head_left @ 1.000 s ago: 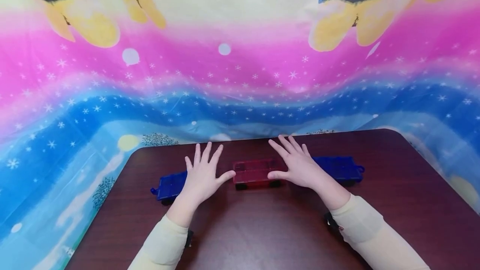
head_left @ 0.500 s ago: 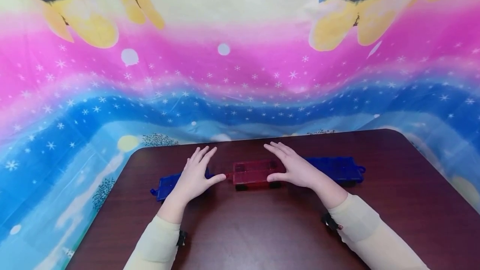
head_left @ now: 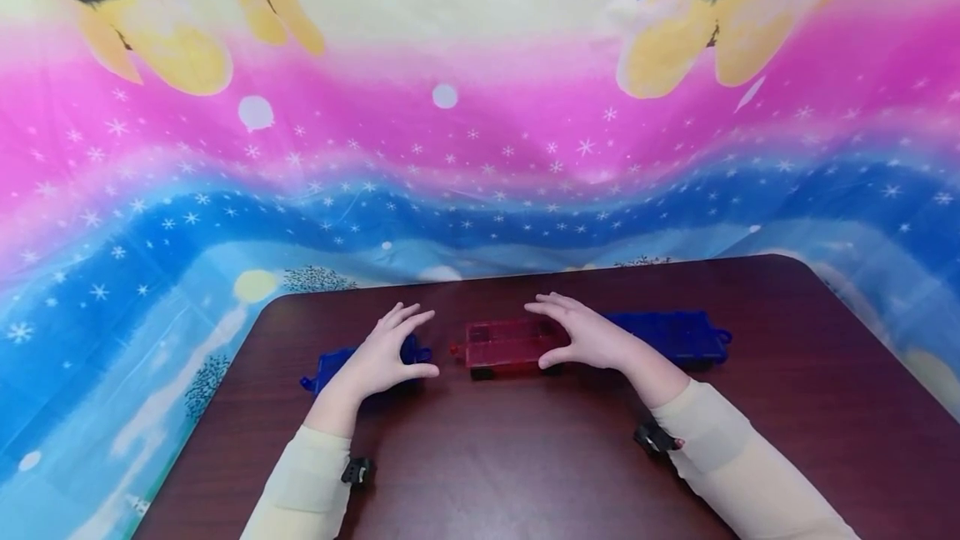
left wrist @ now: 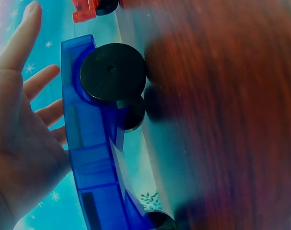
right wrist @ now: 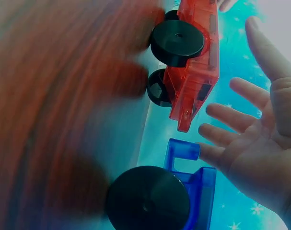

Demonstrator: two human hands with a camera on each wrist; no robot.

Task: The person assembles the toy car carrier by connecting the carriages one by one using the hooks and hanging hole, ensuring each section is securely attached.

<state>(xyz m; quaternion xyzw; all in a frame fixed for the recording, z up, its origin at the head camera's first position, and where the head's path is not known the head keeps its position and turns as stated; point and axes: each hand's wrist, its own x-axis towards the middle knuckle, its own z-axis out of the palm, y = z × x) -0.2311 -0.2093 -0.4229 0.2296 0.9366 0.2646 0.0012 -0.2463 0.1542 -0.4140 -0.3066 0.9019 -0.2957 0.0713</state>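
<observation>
Fingers [head_left: 418,321] less splayed now, head view: left hand [head_left: 377,365] has drawn off the red toy wagon [head_left: 502,344] toward the left blue wagon [head_left: 332,363], right hand [head_left: 592,338] between red and right blue wagon [head_left: 675,335]; left wrist view, digits loosely apart, holding nothing; right wrist view, likewise empty, red coupling [right wrist: 184,120] clear of blue loop [right wrist: 184,149], so handling seems not yet begun

the hands [head_left: 381,358] [head_left: 591,335] partly hide both blue wagons [head_left: 335,365] [head_left: 675,335].

The head view is bright, with pale glare on the desk [head_left: 502,457]; wrist views blur its grain, the right's upper-right corner washed out.
</observation>
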